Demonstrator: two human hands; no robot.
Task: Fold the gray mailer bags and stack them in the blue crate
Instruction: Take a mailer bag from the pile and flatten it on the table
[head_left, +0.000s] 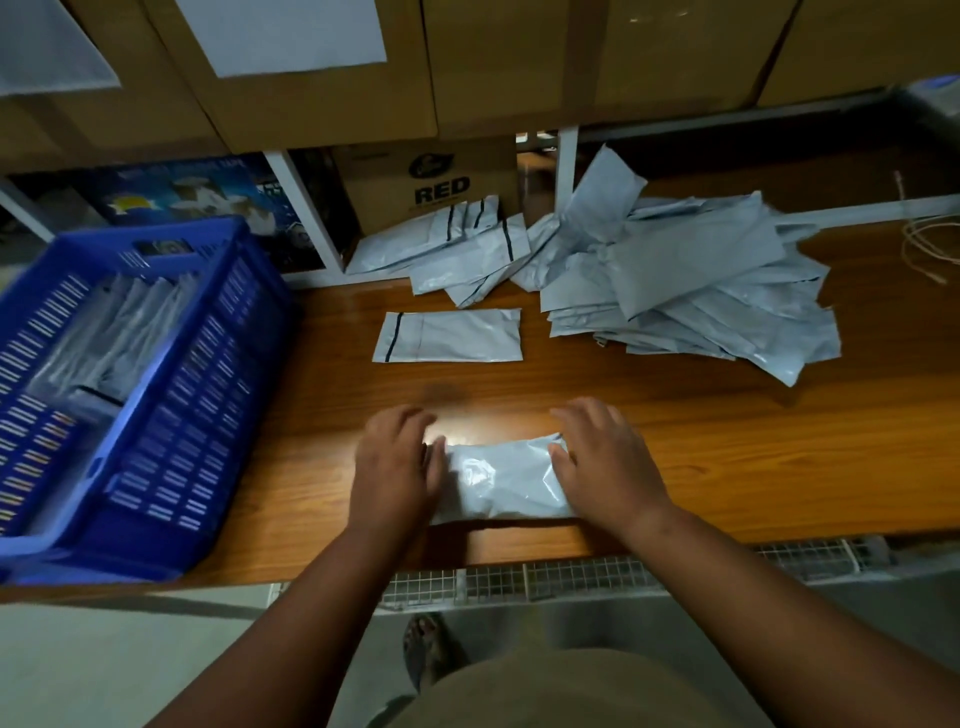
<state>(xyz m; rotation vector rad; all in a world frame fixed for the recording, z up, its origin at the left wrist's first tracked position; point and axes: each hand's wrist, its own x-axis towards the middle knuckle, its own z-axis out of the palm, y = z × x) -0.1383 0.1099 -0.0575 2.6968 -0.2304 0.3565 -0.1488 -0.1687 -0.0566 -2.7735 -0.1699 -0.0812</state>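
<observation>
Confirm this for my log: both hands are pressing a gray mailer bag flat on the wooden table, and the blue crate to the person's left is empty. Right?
Not quite. The head view shows the blue crate already holds gray bags. The rest stands: the left hand and right hand press a gray mailer bag on the wooden table.

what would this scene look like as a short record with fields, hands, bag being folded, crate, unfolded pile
left hand: flat on the left end of the bag, no closed grip
right hand: flat on the right end
bag being folded: gray mailer near the table's front edge, between both hands
blue crate: on the left, gray bags already inside
single flat mailer: alone mid-table
loose pile: unfolded mailers, back right
table: wood
</observation>
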